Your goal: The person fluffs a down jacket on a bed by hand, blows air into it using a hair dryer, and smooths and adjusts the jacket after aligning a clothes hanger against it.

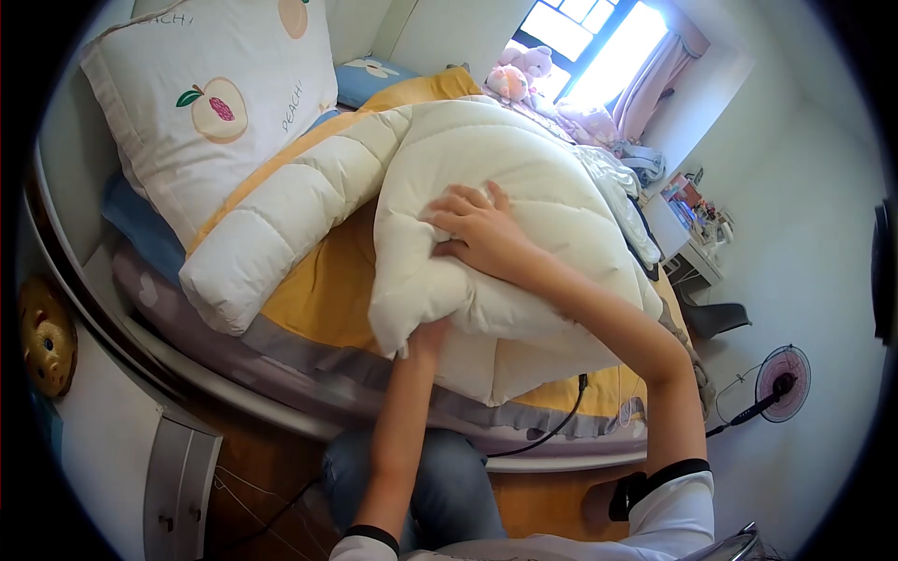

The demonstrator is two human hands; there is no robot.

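Note:
A thick white quilted duvet (505, 159) lies bunched on the bed, over a yellow sheet (327, 290). My right hand (482, 229) rests on top of the duvet, its fingers spread and slightly bent against the puffy fabric. Below it, my left hand reaches up under the duvet's near corner; only the wrist and the base of the hand (430, 337) show, and the fingers are hidden by the fabric. Another white quilted roll with an orange edge (281, 215) lies to the left, beside the duvet.
A white pillow with peach prints (215, 93) leans at the upper left. Stuffed toys (524, 70) sit by the window. At the right are a desk (687, 234), a dark chair (716, 318) and a fan (783, 383). A black cable (552, 432) hangs over the bed's near edge.

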